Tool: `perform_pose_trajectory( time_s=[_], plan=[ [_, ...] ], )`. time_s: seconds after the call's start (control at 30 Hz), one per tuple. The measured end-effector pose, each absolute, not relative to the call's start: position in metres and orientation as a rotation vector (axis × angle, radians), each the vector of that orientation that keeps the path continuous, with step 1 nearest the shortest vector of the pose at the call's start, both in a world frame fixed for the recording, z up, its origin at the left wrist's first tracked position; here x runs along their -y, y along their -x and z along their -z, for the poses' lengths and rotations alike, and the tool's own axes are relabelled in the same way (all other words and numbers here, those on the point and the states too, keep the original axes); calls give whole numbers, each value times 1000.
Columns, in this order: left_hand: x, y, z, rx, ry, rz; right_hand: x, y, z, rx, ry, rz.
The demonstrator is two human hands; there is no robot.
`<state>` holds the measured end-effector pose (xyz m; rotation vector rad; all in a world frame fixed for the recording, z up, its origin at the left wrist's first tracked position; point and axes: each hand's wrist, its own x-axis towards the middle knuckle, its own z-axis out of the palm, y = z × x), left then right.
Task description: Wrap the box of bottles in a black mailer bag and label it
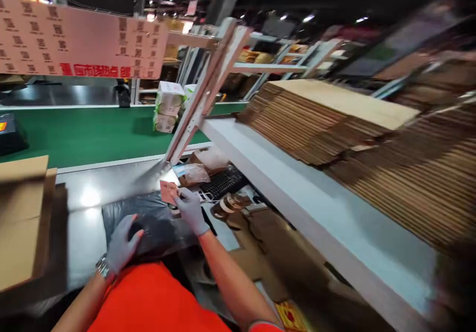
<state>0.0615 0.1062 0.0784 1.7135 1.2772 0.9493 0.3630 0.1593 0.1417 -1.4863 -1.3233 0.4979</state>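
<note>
A grey glove covers my right hand [191, 211], which pinches a small pinkish paper slip [169, 192] by its right edge, above the far right part of a black plastic mailer bag [148, 218]. Dark printing shows faintly on the slip. My left hand [123, 243], also gloved but with bare fingertips, lies on the left part of the bag, thumb and fingers apart. The bag rests on a shiny metal table [84, 223] close against my body.
Flattened cardboard boxes are stacked on a white shelf [316, 223] at right. Below it lie a black keyboard [223, 182] and tape rolls [230, 204]. Cardboard [22, 218] stands at left. Beyond the table runs a green conveyor belt [92, 134] carrying tissue packs [169, 106].
</note>
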Motion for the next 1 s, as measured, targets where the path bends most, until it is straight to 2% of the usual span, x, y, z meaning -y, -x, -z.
perform_pose_trajectory(
  time_s=[0.17, 0.33, 0.4, 0.6, 0.8, 1.0],
  plan=[
    [-112, -78, -129, -1106, -1177, -985, -124, -287, -123, 1888, 1451, -242],
    [-115, -66, -147, -1132, -1042, -1013, -110, -256, -117, 1957, 1521, -283],
    [-113, -57, -150, -1149, -1061, -1002, -102, -246, -119, 1860, 1502, -404],
    [-94, -31, -152, -1049, -1340, -890, -59, -219, -132, 1376, 1234, -1057],
    [-83, -13, -150, -897, -1501, -735, -22, -191, -134, 948, 1314, -1150],
    [-92, 19, -143, -795, -865, -640, -18, -197, -121, 316, 1100, -1323]
  ],
)
